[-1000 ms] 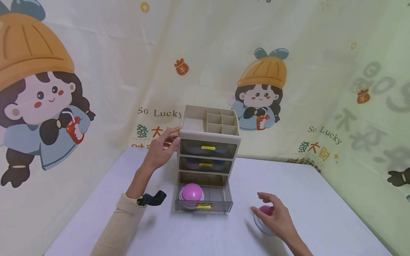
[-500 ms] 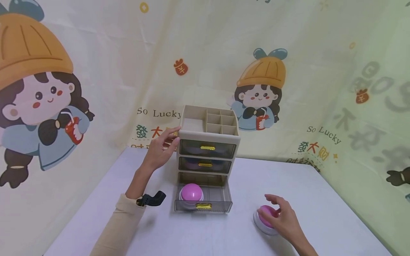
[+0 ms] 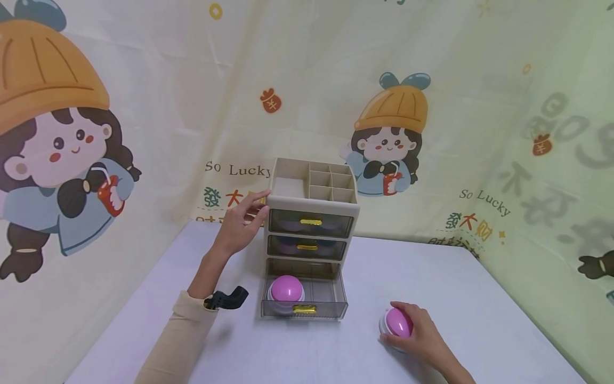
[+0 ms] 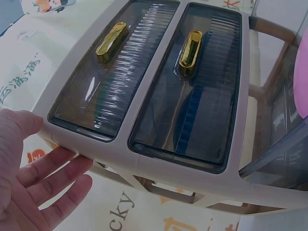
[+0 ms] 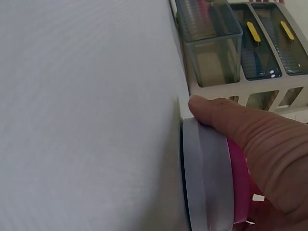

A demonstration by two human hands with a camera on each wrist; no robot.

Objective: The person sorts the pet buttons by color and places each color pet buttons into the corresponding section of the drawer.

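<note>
On the table stands a beige desktop drawer organizer [image 3: 312,205] with smoky drawers and gold handles. Its bottom drawer [image 3: 326,290] is pulled out, and a pink-domed buzzer button [image 3: 287,288] with a white base lies in the left of it. My left hand [image 3: 242,224] touches the organizer's upper left corner, thumb at the front frame and fingers along the side, as the left wrist view also shows. To the right, my right hand [image 3: 422,330] grips a second pink-domed buzzer button [image 3: 398,323] by its white base [image 5: 209,173], thumb [image 5: 216,110] on the rim.
The white table [image 3: 364,352] meets patterned cloth [image 3: 307,64] hung behind and at the sides. The organizer's open top has several compartments [image 3: 333,181]. Its upper two drawers are closed, with a bluish shape [image 4: 190,115] dim behind one smoky front.
My right hand first moved slightly right off the second button, then its fingers and thumb closed around the base. The left hand and the organizer stay in place.
</note>
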